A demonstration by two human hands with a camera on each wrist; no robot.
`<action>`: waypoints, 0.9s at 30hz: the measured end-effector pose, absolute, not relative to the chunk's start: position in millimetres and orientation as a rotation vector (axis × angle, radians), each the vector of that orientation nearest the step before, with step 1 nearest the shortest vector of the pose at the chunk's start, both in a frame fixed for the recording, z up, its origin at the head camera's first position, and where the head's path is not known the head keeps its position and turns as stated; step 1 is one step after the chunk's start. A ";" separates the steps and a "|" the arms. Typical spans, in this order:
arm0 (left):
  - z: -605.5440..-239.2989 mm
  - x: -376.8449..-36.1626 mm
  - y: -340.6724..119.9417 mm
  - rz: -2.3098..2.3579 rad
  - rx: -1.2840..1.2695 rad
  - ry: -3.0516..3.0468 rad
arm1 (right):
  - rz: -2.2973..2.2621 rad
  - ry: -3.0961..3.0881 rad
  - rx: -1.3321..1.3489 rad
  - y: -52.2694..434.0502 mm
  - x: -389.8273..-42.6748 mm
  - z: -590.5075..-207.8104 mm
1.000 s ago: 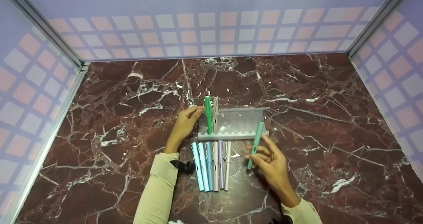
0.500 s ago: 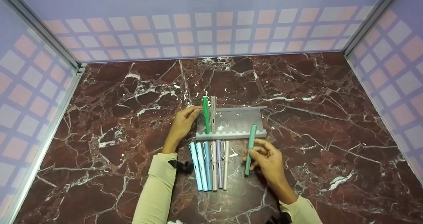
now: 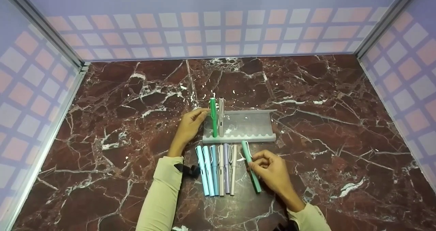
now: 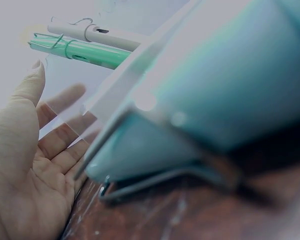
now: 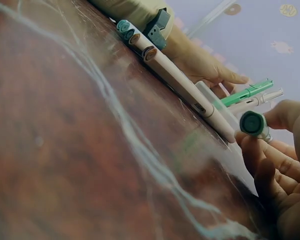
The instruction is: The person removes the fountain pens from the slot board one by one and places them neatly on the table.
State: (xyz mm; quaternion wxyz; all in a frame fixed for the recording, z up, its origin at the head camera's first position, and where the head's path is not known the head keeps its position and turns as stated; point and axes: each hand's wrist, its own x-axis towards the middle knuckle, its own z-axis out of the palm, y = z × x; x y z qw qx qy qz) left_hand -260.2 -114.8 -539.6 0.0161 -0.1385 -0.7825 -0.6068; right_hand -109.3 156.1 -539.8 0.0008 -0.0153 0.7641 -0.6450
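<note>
My right hand (image 3: 272, 173) pinches a teal-green pen (image 3: 255, 183) between thumb and fingers, its clip end toward the stand; the right wrist view shows the pen end-on (image 5: 252, 123). My left hand (image 3: 190, 125) is at the left edge of a clear pen stand (image 3: 250, 122). In the left wrist view its thumb (image 4: 32, 82) is apart from its extended fingers, which lie partly behind the clear panel. A bright green pen (image 3: 214, 118) and a grey-brown pen (image 3: 221, 122) lean side by side in the stand's left notches.
Several pens lie in a row before the stand: light blue pens (image 3: 203, 169), a blue pen (image 3: 215, 171), a grey-brown pen (image 3: 221, 176), a purple pen (image 3: 227, 173) and a beige pen (image 3: 233, 173). Patterned panels (image 3: 218, 26) border the marble-look table (image 3: 340, 128).
The teal-green pen has come down and left from in front of the stand's right end, and turned from leaning right to leaning left. My left hand stays at the stand.
</note>
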 end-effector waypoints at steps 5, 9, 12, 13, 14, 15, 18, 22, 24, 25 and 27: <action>-538.9 -259.9 -114.5 -1.890 -0.427 -2.441 | -1.919 2.464 -0.079 155.9 -109.2 -540.8; -539.5 -260.2 -114.6 -1.906 -0.431 -2.434 | -1.804 2.564 -0.108 155.5 -109.0 -540.9; -539.9 -260.3 -115.0 -1.919 -0.439 -2.422 | -1.692 2.674 -0.128 154.3 -108.5 -540.5; -539.8 -260.2 -114.9 -1.919 -0.441 -2.422 | -1.656 2.708 -0.137 153.9 -108.2 -540.5; -539.7 -260.3 -114.8 -1.916 -0.440 -2.425 | -1.624 2.735 -0.146 153.4 -107.9 -540.9; -539.8 -260.4 -114.7 -1.912 -0.441 -2.429 | -1.598 2.760 -0.156 152.9 -107.7 -541.2; -540.0 -260.9 -114.6 -1.902 -0.442 -2.435 | -1.557 2.814 -0.198 150.8 -107.0 -541.9; -540.5 -261.3 -114.9 -1.900 -0.457 -2.426 | -1.556 2.864 -0.253 148.5 -106.2 -542.5; -540.9 -261.5 -115.0 -1.905 -0.462 -2.419 | -1.560 2.878 -0.266 147.4 -105.7 -542.7; -540.8 -261.4 -114.8 -1.911 -0.459 -2.413 | -1.559 2.890 -0.275 146.9 -105.5 -543.2; -541.1 -261.4 -114.7 -1.917 -0.459 -2.408 | -1.559 2.905 -0.296 145.5 -105.1 -544.3</action>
